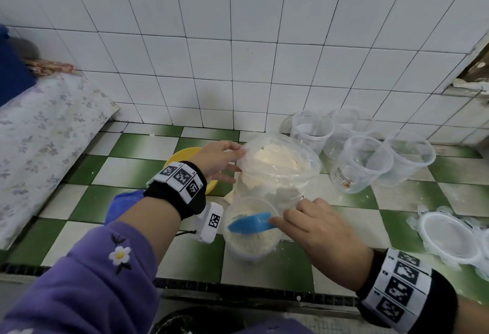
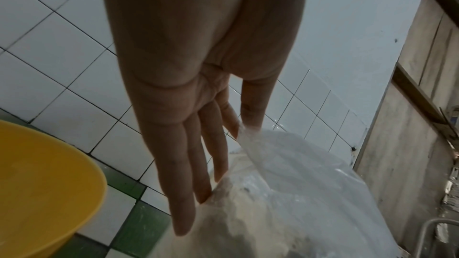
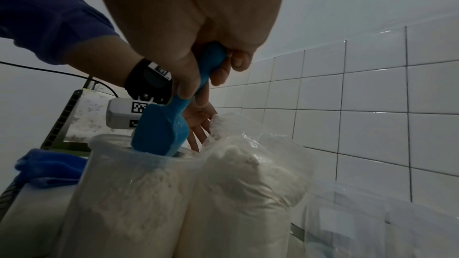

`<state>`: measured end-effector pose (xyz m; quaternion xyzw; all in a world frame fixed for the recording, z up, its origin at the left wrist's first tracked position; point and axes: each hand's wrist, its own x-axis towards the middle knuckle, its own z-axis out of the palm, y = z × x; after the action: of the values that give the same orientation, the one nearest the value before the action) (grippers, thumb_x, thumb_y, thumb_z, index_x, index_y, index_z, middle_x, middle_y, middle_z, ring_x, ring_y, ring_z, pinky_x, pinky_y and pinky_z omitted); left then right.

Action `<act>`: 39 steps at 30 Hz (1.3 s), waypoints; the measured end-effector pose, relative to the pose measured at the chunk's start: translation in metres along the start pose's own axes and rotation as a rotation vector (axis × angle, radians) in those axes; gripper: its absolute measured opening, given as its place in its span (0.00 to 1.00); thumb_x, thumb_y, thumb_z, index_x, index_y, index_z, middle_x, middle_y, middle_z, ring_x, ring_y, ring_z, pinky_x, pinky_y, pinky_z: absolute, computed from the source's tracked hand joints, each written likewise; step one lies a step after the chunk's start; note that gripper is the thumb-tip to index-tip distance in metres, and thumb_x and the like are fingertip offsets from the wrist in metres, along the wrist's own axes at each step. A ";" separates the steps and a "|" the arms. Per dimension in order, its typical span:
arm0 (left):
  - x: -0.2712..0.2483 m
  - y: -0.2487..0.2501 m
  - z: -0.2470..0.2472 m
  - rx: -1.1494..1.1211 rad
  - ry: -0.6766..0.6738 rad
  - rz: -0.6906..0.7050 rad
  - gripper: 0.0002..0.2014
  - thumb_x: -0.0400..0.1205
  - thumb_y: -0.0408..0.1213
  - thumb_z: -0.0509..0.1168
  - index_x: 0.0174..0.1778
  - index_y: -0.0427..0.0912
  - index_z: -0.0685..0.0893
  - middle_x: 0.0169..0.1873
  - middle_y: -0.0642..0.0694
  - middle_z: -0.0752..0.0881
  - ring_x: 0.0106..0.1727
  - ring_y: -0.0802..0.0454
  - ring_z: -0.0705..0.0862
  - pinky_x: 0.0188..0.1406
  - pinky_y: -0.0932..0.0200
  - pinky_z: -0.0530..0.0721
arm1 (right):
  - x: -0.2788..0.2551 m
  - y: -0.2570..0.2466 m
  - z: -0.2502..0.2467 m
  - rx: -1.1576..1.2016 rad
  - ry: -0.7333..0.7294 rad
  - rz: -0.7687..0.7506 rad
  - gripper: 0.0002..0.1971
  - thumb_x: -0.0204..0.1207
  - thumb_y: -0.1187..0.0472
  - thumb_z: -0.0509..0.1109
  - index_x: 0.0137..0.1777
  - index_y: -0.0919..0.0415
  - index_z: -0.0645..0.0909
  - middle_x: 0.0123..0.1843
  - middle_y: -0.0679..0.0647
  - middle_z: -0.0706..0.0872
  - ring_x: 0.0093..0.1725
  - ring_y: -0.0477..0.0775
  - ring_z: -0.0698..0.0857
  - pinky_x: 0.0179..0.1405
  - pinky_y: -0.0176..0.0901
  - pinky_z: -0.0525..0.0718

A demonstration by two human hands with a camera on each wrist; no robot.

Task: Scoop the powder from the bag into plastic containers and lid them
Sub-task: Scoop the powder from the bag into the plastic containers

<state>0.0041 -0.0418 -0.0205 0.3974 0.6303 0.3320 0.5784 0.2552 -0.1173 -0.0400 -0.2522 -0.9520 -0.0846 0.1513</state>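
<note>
A clear plastic bag [image 1: 277, 169] of pale powder stands open on the checkered counter. My left hand [image 1: 219, 160] pinches the bag's rim [image 2: 244, 130] between thumb and forefinger, while its other fingers lie straight along the bag's side. In front of the bag stands a round plastic container [image 1: 251, 230] mostly full of powder. My right hand [image 1: 309, 225] grips the handle of a blue scoop [image 1: 250, 222], whose bowl [image 3: 159, 134] is tipped over the container's mouth [image 3: 146, 156].
Several empty clear containers [image 1: 362, 161] stand at the back right, and clear lids [image 1: 449, 238] lie at the right edge. A yellow bowl [image 1: 182, 156] and a blue cloth [image 1: 124, 206] sit to the left. A white tiled wall runs behind.
</note>
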 end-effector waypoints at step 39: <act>0.003 -0.005 0.001 0.002 -0.017 -0.001 0.10 0.85 0.41 0.65 0.58 0.40 0.81 0.52 0.41 0.88 0.49 0.46 0.87 0.51 0.42 0.89 | 0.012 -0.002 -0.009 -0.056 0.001 0.074 0.20 0.72 0.70 0.53 0.50 0.57 0.86 0.39 0.51 0.80 0.39 0.55 0.74 0.37 0.45 0.65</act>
<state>0.0044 -0.0410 -0.0264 0.4007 0.6256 0.3278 0.5836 0.2467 -0.1159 -0.0279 -0.2913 -0.9392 -0.1059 0.1475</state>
